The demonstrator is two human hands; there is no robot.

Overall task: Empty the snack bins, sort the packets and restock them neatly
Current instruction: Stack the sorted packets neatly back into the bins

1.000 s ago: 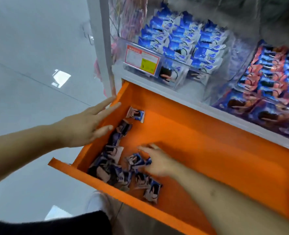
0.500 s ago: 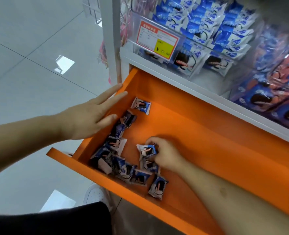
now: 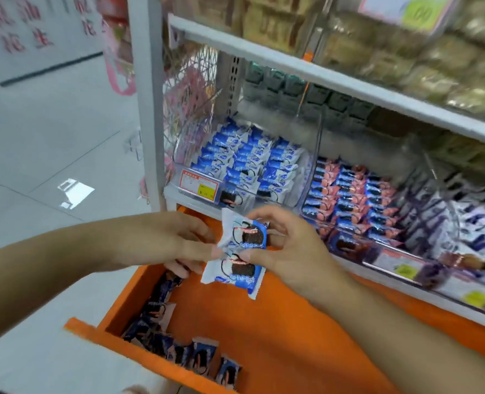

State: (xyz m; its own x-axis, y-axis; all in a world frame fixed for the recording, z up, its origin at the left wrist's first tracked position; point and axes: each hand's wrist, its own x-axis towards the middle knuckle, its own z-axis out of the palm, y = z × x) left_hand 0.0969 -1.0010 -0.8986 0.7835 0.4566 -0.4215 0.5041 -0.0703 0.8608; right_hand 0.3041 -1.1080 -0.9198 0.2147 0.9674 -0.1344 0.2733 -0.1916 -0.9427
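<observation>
Head cam: loose packets [image 3: 161,334] are lying lower left in the orange drawer [image 3: 278,336]. Half a second ago the right hand [image 3: 289,251] was still digging there; now both it and the left hand [image 3: 175,240] are pinching two cookie packets [image 3: 241,251] mid-frame, fingers curled. Probably heading for the clear bin [image 3: 244,166] behind.

orange tray [image 3: 292,336], blue-white packets [image 3: 245,237]
</observation>
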